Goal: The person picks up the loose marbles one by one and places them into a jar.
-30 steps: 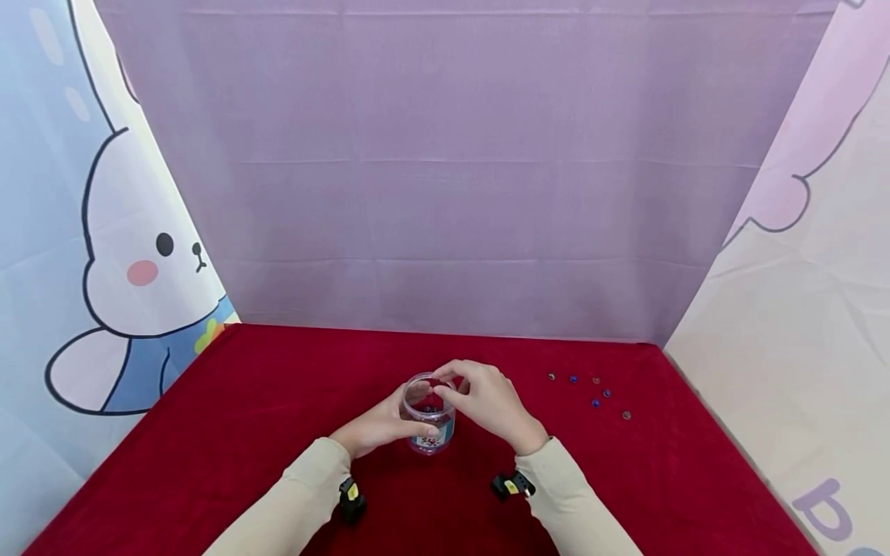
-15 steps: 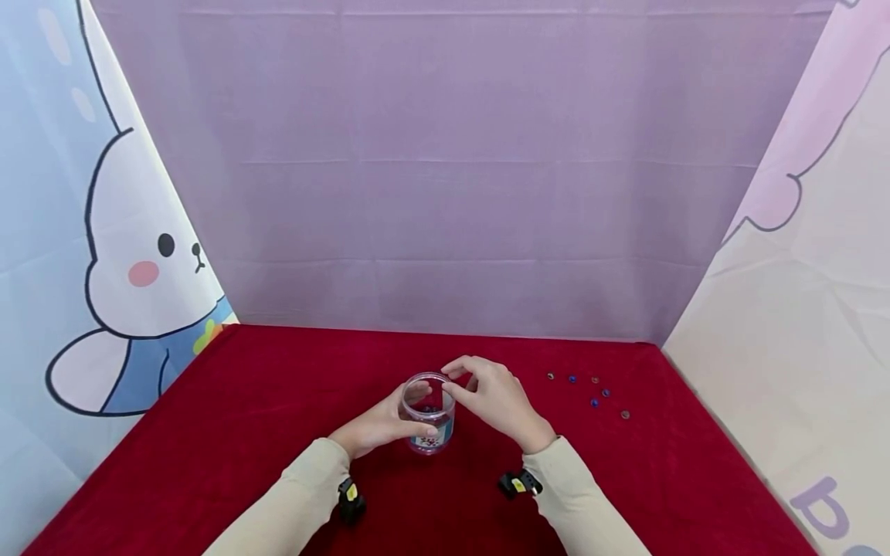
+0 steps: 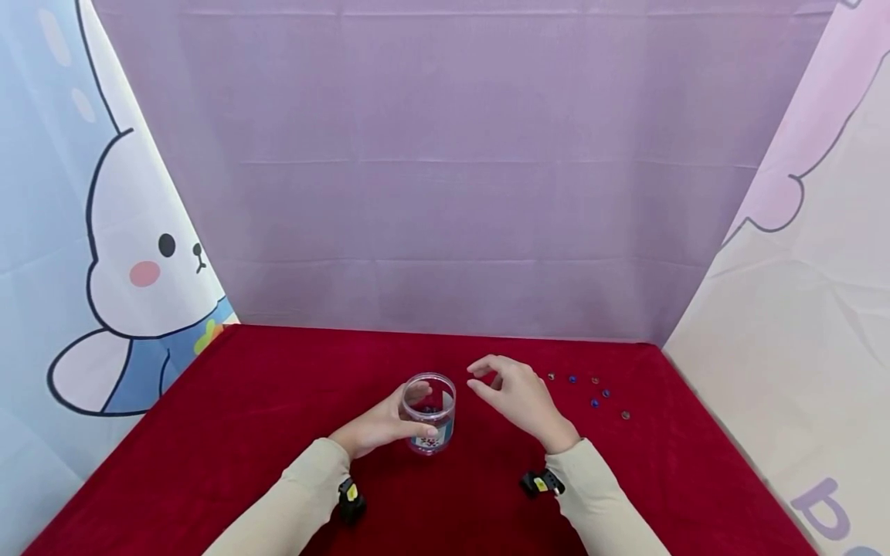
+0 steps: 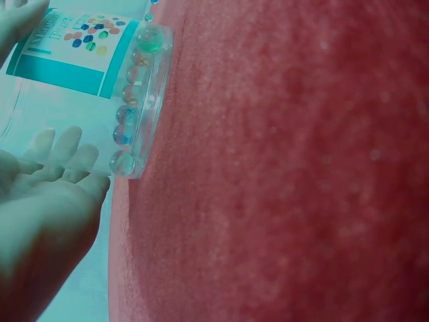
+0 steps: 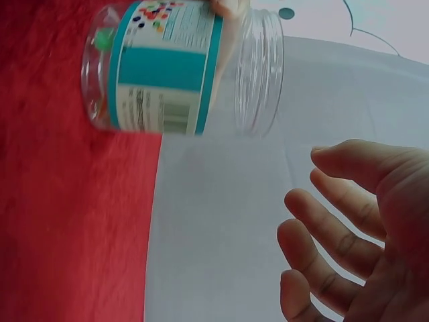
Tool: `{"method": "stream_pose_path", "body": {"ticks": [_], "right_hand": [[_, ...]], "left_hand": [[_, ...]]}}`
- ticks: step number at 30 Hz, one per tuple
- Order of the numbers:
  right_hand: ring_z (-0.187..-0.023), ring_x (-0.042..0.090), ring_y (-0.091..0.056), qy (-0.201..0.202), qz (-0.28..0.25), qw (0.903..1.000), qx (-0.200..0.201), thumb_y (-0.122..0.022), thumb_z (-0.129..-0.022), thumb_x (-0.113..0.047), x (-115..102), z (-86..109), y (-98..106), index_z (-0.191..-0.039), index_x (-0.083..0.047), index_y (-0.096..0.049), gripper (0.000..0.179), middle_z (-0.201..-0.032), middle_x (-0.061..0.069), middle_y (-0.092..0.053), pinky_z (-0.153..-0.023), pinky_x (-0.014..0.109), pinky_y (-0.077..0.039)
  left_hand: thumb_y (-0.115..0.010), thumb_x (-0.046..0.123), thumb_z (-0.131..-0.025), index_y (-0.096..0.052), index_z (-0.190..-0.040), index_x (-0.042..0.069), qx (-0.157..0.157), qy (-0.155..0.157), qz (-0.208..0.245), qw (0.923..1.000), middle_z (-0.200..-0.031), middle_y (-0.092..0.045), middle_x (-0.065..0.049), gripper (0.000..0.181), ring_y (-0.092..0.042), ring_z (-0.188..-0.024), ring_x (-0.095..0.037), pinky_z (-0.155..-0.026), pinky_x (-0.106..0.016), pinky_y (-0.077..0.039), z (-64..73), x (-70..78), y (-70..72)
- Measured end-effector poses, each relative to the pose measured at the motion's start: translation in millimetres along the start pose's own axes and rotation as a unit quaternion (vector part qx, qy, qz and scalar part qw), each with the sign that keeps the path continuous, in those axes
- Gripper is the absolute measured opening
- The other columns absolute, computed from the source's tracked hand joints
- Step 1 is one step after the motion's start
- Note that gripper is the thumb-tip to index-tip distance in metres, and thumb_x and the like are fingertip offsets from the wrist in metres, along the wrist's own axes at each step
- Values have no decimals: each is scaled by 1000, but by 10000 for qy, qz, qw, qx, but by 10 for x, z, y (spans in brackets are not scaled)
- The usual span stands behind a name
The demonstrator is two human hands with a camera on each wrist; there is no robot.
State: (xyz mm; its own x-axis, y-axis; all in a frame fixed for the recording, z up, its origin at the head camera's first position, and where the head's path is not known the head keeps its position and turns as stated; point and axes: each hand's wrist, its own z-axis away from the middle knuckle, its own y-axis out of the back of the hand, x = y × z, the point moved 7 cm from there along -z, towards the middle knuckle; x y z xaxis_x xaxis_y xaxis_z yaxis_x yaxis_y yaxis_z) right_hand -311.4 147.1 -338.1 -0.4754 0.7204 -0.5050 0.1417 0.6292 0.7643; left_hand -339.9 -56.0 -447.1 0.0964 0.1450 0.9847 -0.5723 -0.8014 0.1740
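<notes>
A clear plastic jar (image 3: 439,421) with a teal and white label stands upright on the red cloth, its mouth uncovered. Several glass marbles (image 4: 124,134) lie along its bottom in the left wrist view. My left hand (image 3: 378,425) grips the jar from the left, thumb across the front and fingers around the back. To the right of the jar, apart from it, my right hand (image 3: 518,398) hangs over the cloth with fingers loosely bent. The right wrist view shows nothing between that hand's thumb and fingers (image 5: 335,231). The label (image 5: 164,70) faces that camera with its barcode.
Several loose marbles (image 3: 595,403), some blue and some brownish, lie scattered on the red cloth (image 3: 292,386) to the right of my right hand. A purple curtain (image 3: 445,193) closes off the back, and printed cloth panels (image 3: 799,347) flank the table.
My right hand has moved from over the jar's mouth to the right, away from the rim. The left hand and the jar have stayed in place.
</notes>
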Motion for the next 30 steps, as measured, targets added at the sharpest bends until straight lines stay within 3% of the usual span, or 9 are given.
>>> {"method": "stream_pose_path", "body": {"ticks": [14, 30], "right_hand": [[-74, 9, -58, -199, 162, 9995, 191, -77, -90, -23, 433, 142, 258, -113, -15, -72, 25, -105, -4, -70, -58, 27, -51], [-77, 13, -57, -810, 491, 9948, 370, -75, -92, -22, 924, 356, 586, -108, -19, -73, 17, -99, -7, -69, -57, 32, -47]], "left_hand": [[-79, 26, -88, -28, -155, 10, -12, 54, -64, 10000, -159, -32, -10, 86, -33, -141, -35, -104, -50, -44, -5, -30, -9], [-79, 27, -89, -28, -155, 11, 1, 79, -62, 9999, -159, -32, -9, 85, -32, -141, -35, -103, -50, -44, -14, -39, -18]]}}
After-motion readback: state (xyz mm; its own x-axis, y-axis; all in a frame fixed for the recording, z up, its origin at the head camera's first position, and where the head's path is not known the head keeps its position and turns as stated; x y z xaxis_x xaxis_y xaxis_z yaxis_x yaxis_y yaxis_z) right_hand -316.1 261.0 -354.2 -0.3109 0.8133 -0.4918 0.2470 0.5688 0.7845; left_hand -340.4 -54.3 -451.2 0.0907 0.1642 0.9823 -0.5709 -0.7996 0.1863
